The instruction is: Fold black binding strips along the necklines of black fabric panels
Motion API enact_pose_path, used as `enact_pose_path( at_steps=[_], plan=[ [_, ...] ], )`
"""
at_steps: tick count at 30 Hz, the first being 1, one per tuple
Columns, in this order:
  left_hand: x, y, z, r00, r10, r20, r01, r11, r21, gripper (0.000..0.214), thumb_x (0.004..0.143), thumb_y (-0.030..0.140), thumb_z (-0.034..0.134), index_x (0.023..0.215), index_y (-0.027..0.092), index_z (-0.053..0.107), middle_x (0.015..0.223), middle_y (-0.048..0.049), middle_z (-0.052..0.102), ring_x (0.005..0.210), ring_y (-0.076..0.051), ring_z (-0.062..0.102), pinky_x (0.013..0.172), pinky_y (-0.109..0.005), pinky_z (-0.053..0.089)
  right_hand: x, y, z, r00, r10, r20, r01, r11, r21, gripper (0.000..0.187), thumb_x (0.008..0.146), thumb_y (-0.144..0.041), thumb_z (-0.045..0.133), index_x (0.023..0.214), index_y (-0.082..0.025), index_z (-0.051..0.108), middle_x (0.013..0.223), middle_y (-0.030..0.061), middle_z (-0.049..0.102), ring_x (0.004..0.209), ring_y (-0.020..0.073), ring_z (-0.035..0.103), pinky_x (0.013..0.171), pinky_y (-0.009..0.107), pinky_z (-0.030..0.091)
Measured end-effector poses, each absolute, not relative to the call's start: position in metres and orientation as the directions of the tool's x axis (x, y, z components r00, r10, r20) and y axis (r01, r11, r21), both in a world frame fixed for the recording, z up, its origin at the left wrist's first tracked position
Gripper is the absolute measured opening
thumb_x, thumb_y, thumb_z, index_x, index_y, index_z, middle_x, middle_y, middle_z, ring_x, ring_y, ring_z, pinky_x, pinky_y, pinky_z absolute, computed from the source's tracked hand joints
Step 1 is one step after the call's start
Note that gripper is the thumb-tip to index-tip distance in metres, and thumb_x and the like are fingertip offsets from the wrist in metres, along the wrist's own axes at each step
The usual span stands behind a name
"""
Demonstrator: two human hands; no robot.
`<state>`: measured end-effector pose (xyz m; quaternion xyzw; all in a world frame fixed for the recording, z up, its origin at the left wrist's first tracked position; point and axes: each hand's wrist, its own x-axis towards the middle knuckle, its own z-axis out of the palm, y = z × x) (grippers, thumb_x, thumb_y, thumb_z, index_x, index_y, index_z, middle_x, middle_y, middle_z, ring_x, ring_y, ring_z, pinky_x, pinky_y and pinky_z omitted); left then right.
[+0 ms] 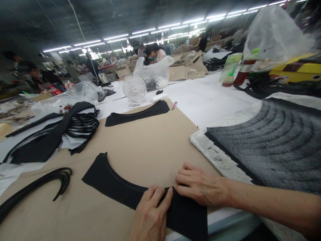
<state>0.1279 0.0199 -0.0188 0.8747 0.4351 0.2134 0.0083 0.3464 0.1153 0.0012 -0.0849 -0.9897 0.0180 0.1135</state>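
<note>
A curved black fabric piece (112, 182) lies flat on the brown paper sheet (147, 147) in front of me. My left hand (150, 214) rests on its right part with fingers stretched flat, holding nothing. My right hand (200, 185) presses on the same piece just to the right, fingers bent down onto the cloth at its inner curved edge. The fingertips of the two hands nearly touch.
Another curved black piece (137, 114) lies at the paper's far edge. Thin black curved strips (50, 180) and a pile of black cloth (57, 132) lie left. A tall stack of cut grey-black pieces (271, 140) stands right. A small white fan (134, 89), plastic bags and bottles (229, 70) stand beyond; other people work far off.
</note>
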Motion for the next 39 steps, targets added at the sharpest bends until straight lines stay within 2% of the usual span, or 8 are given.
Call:
enact_pose_path(
  at_steps=[3,8,11,15,17,21,30,39],
  plan=[
    [0.126,0.018,-0.019,0.543,0.748,0.381,0.767,-0.627,0.137,0.045,0.087,0.007,0.04,0.13,0.013,0.053,0.112,-0.0122,0.06,0.101,-0.025,0.053,0.085,-0.037,0.052,0.347,0.116,0.003,-0.965,0.144,0.218,0.14,0.99,-0.031,0.02,0.096,-0.014,0.038,0.091,-0.016,0.057,0.082,0.003,0.053,0.074,0.0173,0.042,0.073,0.035,0.028],
    [0.129,0.02,-0.01,0.5,0.795,0.342,0.791,-0.581,0.194,0.047,0.09,0.008,0.037,0.136,0.009,0.042,0.101,-0.0106,0.063,0.092,-0.023,0.057,0.082,-0.037,0.05,0.346,0.118,0.002,-0.969,0.139,0.204,0.142,0.99,0.0,0.018,0.096,-0.014,0.039,0.088,-0.017,0.055,0.081,0.0022,0.053,0.074,0.0171,0.042,0.075,0.035,0.029],
    [0.132,0.022,-0.007,0.488,0.816,0.31,0.804,-0.558,0.204,0.043,0.09,0.009,0.039,0.132,0.012,0.048,0.093,-0.0082,0.063,0.086,-0.022,0.057,0.079,-0.039,0.048,0.345,0.118,0.002,-0.96,0.193,0.205,0.191,0.981,-0.03,0.013,0.094,-0.014,0.041,0.09,-0.017,0.053,0.08,0.0012,0.053,0.073,0.0166,0.042,0.073,0.034,0.029],
    [0.142,0.024,-0.008,0.348,0.859,0.376,0.839,-0.464,0.283,0.037,0.089,0.009,0.042,0.122,0.019,0.055,0.105,-0.0086,0.06,0.097,-0.022,0.056,0.084,-0.038,0.046,0.344,0.117,0.007,-0.946,0.267,0.185,0.251,0.962,-0.103,0.008,0.091,-0.018,0.05,0.099,-0.018,0.052,0.086,0.0006,0.057,0.077,0.0164,0.046,0.073,0.033,0.029],
    [0.148,0.025,-0.011,0.309,0.857,0.412,0.825,-0.457,0.333,0.033,0.09,0.008,0.041,0.116,0.017,0.058,0.105,-0.0095,0.059,0.096,-0.022,0.056,0.082,-0.037,0.047,0.344,0.118,0.009,-0.945,0.288,0.153,0.272,0.955,-0.116,0.008,0.089,-0.02,0.054,0.096,-0.018,0.051,0.087,0.001,0.058,0.078,0.0168,0.047,0.073,0.033,0.029],
    [0.156,0.027,-0.016,0.38,0.845,0.376,0.757,-0.518,0.399,0.032,0.091,0.007,0.037,0.115,0.013,0.057,0.092,-0.0087,0.06,0.083,-0.021,0.055,0.073,-0.035,0.05,0.347,0.12,0.011,-0.929,0.354,0.103,0.337,0.929,-0.156,0.013,0.086,-0.027,0.06,0.088,-0.019,0.05,0.085,0.0017,0.058,0.077,0.0181,0.049,0.073,0.033,0.029],
    [0.155,0.025,-0.019,0.44,0.837,0.325,0.762,-0.54,0.358,0.037,0.09,0.005,0.036,0.121,0.006,0.056,0.088,-0.0106,0.058,0.083,-0.023,0.053,0.073,-0.038,0.053,0.363,0.125,0.016,-0.935,0.35,0.053,0.317,0.895,-0.314,0.006,0.089,-0.018,0.057,0.094,-0.019,0.055,0.091,0.0027,0.058,0.086,0.0179,0.052,0.079,0.032,0.032],
    [0.155,0.027,-0.019,0.489,0.821,0.296,0.777,-0.564,0.28,0.041,0.09,0.007,0.036,0.126,0.008,0.055,0.093,-0.0111,0.059,0.086,-0.023,0.052,0.077,-0.038,0.053,0.371,0.127,0.013,-0.952,0.293,0.091,0.268,0.938,-0.22,0.009,0.092,-0.016,0.048,0.086,-0.019,0.053,0.086,0.0026,0.056,0.08,0.0166,0.048,0.074,0.031,0.031]
  ],
)
